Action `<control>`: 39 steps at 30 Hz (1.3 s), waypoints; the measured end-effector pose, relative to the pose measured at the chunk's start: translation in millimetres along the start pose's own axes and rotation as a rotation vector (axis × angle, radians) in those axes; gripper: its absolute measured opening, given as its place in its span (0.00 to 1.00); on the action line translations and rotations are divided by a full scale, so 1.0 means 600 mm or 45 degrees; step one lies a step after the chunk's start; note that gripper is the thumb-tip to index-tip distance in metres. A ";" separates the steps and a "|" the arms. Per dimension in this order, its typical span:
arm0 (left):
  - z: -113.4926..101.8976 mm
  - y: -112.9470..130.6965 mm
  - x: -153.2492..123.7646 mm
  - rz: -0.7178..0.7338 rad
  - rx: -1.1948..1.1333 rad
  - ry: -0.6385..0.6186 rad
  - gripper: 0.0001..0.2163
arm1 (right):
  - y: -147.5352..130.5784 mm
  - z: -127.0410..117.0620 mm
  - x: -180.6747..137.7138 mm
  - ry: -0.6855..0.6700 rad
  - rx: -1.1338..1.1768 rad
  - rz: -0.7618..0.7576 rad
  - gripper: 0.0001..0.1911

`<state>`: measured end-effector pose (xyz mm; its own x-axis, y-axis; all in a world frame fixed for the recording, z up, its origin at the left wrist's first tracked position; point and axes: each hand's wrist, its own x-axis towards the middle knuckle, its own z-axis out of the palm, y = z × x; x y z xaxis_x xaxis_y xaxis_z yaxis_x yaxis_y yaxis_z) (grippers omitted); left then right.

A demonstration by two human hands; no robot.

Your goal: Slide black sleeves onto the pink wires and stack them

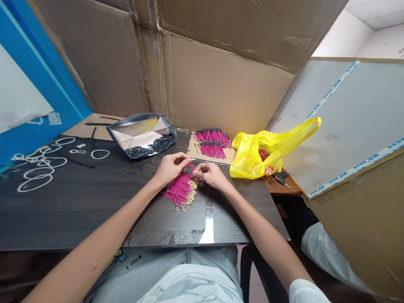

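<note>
A loose pile of thin pink wires with gold tips (181,191) lies on the dark wooden table (78,210) just in front of me. My left hand (170,167) and my right hand (210,173) meet above that pile, fingertips pinched together on one pink wire (191,166) held between them. A second heap of pink wires with black ends (213,142) lies farther back on a cardboard sheet. A shiny metal tray (126,128) holding several small black sleeves (154,146) sits to the back left.
A yellow plastic bag (261,153) sits at the right rear, with keys (280,179) beside it. White rings and loops (38,168) lie scattered on the table's left. Cardboard walls (221,80) close the back; a white board (347,118) leans on the right.
</note>
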<state>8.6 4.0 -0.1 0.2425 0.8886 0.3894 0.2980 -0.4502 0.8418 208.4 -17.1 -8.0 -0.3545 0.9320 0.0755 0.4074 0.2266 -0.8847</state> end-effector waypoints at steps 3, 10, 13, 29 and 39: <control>0.001 0.005 -0.002 0.001 0.023 0.006 0.14 | -0.006 0.002 -0.004 0.059 -0.139 -0.024 0.08; -0.006 0.005 0.000 -0.013 -0.054 0.145 0.17 | 0.002 -0.076 0.027 0.475 -0.534 0.028 0.08; -0.011 0.002 -0.001 0.012 0.030 0.224 0.14 | 0.016 -0.126 0.059 0.642 -0.771 0.241 0.09; -0.006 0.000 -0.005 0.117 0.274 0.240 0.11 | 0.041 -0.144 0.129 0.625 -0.912 0.435 0.08; -0.003 -0.004 -0.007 0.109 0.206 0.218 0.13 | 0.012 -0.118 0.076 0.487 -0.565 0.291 0.12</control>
<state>5.2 1.6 -2.9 0.1173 0.8422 0.5262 0.4301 -0.5207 0.7375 255.0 47.2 21.6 0.0759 0.9874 0.1389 0.7770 0.0287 -0.6288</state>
